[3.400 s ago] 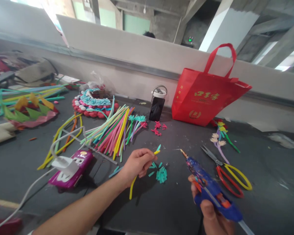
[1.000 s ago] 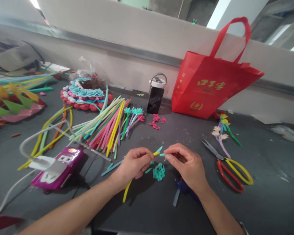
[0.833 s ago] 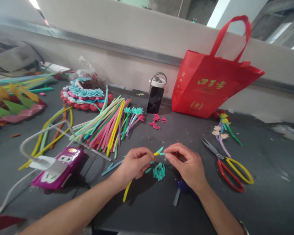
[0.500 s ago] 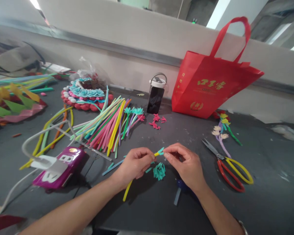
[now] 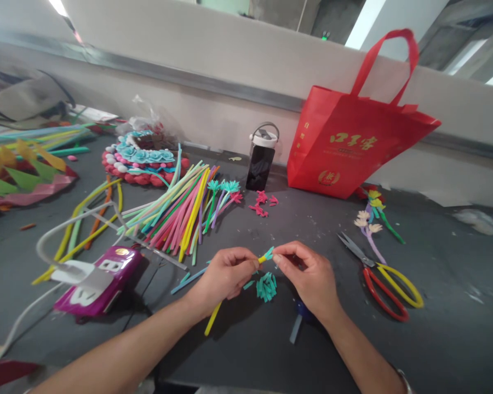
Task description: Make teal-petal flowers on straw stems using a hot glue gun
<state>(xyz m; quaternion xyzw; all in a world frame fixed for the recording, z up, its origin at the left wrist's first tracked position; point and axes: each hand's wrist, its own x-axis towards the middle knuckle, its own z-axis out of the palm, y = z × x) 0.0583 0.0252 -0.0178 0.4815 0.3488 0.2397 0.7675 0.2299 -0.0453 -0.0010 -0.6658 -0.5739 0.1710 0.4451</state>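
My left hand (image 5: pixel 230 274) is closed around a yellow pipe cleaner (image 5: pixel 213 320), whose lower end slants down toward me. Small teal pieces (image 5: pixel 268 254) fan out at its upper tip. Thumb and forefinger of my right hand (image 5: pixel 308 276) pinch at one of these teal pieces. Below the hands lies a little heap of cut teal pieces (image 5: pixel 267 287). A blue object (image 5: pixel 303 311) with a translucent stick (image 5: pixel 295 329) is partly hidden under my right hand. Scissors (image 5: pixel 368 262) with red and yellow handles lie open to the right.
Coloured pipe cleaners (image 5: pixel 176 213) are bunched left of centre, beside finished teal flowers (image 5: pixel 230 187). Pink pieces (image 5: pixel 259 203) lie before a dark bottle (image 5: pixel 261 164). A red bag (image 5: pixel 353 142) stands behind. At left sits a purple power strip (image 5: pixel 115 279) with a white cable.
My right fingers have shifted very slightly at the tip, and the teal pieces there sit closer together. The left hand keeps its hold on the yellow pipe cleaner.
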